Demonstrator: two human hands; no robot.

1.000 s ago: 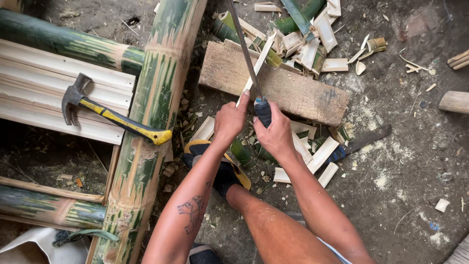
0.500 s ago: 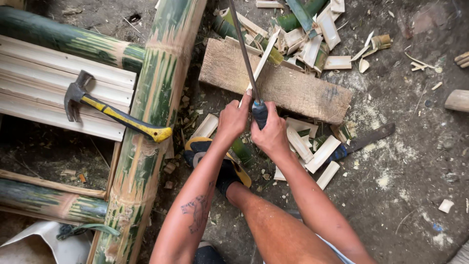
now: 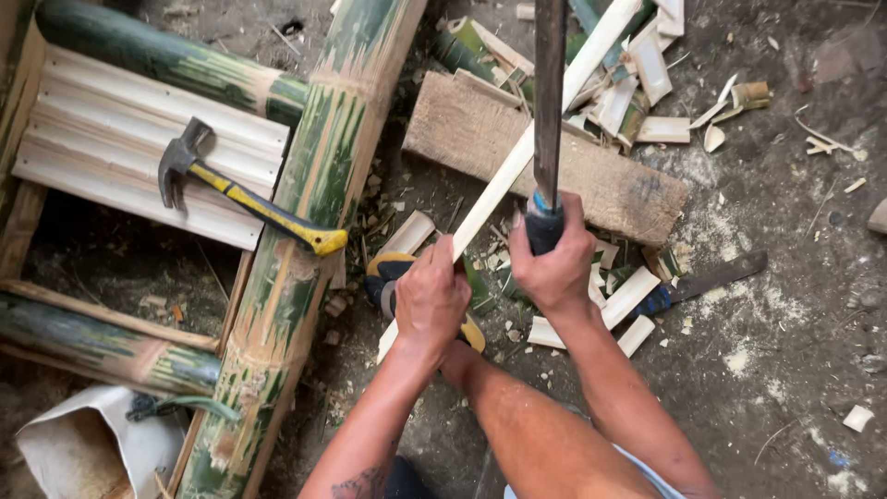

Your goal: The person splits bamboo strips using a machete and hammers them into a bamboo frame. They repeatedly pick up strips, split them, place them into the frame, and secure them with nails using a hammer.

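Left hand [image 3: 431, 298] closed around pale, flat split-bamboo strip [image 3: 517, 162], slanting up-right over rough wooden plank [image 3: 480, 134]. Right hand [image 3: 554, 263] fists dark-handled long steel blade [image 3: 549, 92], pointing straight away.

A crumpled white sack [image 3: 102, 448] lies open at the lower left beside the green bamboo pole [image 3: 305, 240].

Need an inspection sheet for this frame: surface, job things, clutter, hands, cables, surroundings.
Surface: dirt ground, dusty, chip-strewn.
Job things: pale bamboo strip held slanted over wood block; long blade raised upright.
Clutter: bamboo offcuts, second knife, hammer on slat panel.
Hands: left hand grips strip; right hand grips blade handle.
Cables: nothing seen.
Surroundings: green bamboo poles, white bag.
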